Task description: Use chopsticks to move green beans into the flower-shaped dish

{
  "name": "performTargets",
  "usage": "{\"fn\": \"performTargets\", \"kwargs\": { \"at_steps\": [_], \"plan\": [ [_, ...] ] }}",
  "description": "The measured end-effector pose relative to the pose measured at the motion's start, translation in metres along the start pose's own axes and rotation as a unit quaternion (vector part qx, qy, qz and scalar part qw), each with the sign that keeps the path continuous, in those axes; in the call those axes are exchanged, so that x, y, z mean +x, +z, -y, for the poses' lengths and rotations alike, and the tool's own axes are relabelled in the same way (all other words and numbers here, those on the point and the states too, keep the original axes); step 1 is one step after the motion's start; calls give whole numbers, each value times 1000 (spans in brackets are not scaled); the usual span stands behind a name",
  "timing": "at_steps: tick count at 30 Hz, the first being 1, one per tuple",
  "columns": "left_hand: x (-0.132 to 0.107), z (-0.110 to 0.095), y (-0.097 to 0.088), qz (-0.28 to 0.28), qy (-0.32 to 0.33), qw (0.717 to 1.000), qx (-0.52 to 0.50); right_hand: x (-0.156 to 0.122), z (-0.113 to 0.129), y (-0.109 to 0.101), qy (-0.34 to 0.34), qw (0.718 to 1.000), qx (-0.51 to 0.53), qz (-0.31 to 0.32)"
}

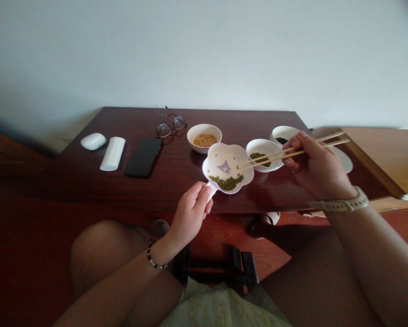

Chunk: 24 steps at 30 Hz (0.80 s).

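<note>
L hand (190,213) low at table edge, wrist bent, fingers curled tight round white handle of flower dish (233,152), so dish firmly gripped. Dish sits out over table, handle angled toward L hand. Green beans (227,183) heaped along near rim of dish, purple cartoon print just above them.

R hand (312,165) further out on R, over table, forearm slanting in from lower R, wrist bent. Chopsticks (261,162) pinched between thumb & fingers, tips pointing L, ending over R edge of dish. Can't tell if tips hold a bean.

Watch (340,204) on R wrist, beaded bracelet (156,256) on L wrist.

On dark wood table (88,181): white bowl (204,147) of soybeans (204,140) behind dish; white bowl (270,152) of green beans (259,158) just R of dish, under chopsticks; white bowl (285,131) of dark beans (281,141) behind that, partly hidden by R hand. White plate (343,159) beyond R hand. Further L: glasses (171,125), phone (143,157), white tube (112,153), mouse (93,141).
</note>
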<state>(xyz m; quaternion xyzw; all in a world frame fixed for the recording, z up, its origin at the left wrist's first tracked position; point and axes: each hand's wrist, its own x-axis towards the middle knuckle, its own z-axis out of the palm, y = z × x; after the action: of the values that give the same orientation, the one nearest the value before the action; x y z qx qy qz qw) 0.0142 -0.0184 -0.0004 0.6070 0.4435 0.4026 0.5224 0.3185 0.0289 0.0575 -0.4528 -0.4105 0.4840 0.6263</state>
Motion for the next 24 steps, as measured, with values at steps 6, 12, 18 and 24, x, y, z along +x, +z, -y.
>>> {"fn": "performTargets", "kwargs": {
  "at_steps": [6,12,18,24],
  "plan": [
    [1,-1,1,1,-2,1000,5,10,21,-29,-87,990,-18,-109],
    [1,-1,2,1,-2,1000,9,8,24,-37,-128,973,-133,-141],
    [2,1,0,2,-4,1000,7,6,21,-33,-105,986,-83,-103],
    [2,2,0,0,-5,1000,7,-6,8,-4,55,998,-14,24]
  ]
}}
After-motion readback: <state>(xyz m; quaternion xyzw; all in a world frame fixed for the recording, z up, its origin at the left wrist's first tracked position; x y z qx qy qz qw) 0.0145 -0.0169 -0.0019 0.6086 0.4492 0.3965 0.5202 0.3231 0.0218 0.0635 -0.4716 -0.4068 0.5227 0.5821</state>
